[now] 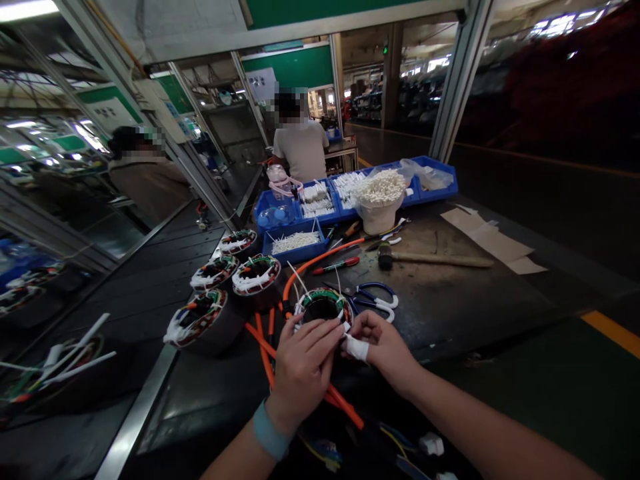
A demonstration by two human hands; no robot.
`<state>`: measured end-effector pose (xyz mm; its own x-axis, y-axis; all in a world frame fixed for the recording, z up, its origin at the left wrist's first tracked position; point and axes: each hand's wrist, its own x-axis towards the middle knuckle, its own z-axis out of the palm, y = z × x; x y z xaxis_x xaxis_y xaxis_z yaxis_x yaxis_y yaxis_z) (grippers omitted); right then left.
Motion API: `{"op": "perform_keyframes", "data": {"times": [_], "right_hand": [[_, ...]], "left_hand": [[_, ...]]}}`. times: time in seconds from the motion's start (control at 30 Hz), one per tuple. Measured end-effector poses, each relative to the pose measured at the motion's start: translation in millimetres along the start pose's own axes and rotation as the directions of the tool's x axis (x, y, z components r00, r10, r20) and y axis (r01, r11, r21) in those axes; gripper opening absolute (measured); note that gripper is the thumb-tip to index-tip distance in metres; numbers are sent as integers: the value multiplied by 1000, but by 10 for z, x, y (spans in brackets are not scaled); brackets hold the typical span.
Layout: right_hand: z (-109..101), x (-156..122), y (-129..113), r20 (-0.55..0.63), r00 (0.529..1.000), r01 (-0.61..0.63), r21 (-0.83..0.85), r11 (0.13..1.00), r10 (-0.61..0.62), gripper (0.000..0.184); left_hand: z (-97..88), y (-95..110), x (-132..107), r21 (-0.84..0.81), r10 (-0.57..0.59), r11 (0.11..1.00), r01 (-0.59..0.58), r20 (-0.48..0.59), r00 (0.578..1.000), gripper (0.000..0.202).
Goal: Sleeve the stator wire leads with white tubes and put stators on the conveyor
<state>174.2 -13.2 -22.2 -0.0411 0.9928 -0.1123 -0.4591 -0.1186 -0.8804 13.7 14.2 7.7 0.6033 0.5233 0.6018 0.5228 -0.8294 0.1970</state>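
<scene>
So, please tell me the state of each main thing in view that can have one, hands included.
Ring-shaped stator with green windings: standing, opening upward, partly covered.
Left hand with blue wristband: fingers over the stator's near rim.
Right hand with white-wrapped digit: fingers bent beside the rim, grip unclear.
Blue-handled metal scissors: lying flat, blade position unclear.
Black-headed, wooden-handled mallet: lying flat.
White round tub: heaped with white sticks.
</scene>
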Motion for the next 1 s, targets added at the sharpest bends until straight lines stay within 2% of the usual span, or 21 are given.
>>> {"op": "perform_keyframes", "data": {"times": [0.13,0.33,0.5,0.57,0.6,0.63,0.67,0.7,0.73,0.77,0.8,0.83,0.9,0.93,0.97,1.0], "right_hand": [[-76,-115,90,10,998,62,98,993,-63,41],[-32,-95,37,-2,1000,27,105,994,-27,41],[12,7,8,-1,999,-38,-58,998,38,39],[-15,30,-33,34,997,71,-282,957,-63,30],[-36,37,-70,89,982,186,-463,866,-164,21],[-59,43,-115,185,944,325,-648,688,-272,14],[-79,49,-166,311,883,448,-782,433,-351,11],[-95,52,-219,440,811,528,-835,158,-385,12],[-105,54,-268,552,739,570,-818,-79,-387,14],[-107,53,-310,643,666,597,-763,-248,-378,14],[-101,48,-344,721,591,626,-693,-357,-363,15],[-90,42,-370,785,512,661,-619,-424,-347,17],[-56,43,-411,875,363,723,-481,-496,-320,23],[-36,63,-433,901,306,737,-428,-523,-306,26],[-15,103,-459,914,276,733,-401,-550,-298,28],[4,165,-489,916,277,714,-399,-575,-292,28]], "left_hand": [[1,5,-2,-1,7,1000,-7,-6,1000,34],[-4,-2,-5,12,22,1000,-22,-2,1000,34],[2,-8,-6,17,18,1000,-18,0,1000,36],[2,-3,-4,12,0,1000,0,2,1000,36],[-1,1,-1,4,-10,1000,10,3,1000,36],[-7,6,5,-7,-21,1000,21,5,1000,36],[-16,12,13,-19,-32,999,32,8,999,36],[-27,19,24,-31,-44,999,45,15,999,35],[-40,25,36,-41,-57,997,58,28,998,34],[-54,31,50,-42,-75,996,77,49,996,33],[-66,35,63,-31,-95,995,97,77,993,32],[-76,38,75,-3,-112,994,113,106,988,33],[-89,42,95,98,-138,987,124,145,980,36],[-92,43,104,155,-145,981,121,158,977,37],[-95,45,113,200,-148,973,113,174,974,35],[-98,47,124,228,-149,968,103,199,969,30]]}}
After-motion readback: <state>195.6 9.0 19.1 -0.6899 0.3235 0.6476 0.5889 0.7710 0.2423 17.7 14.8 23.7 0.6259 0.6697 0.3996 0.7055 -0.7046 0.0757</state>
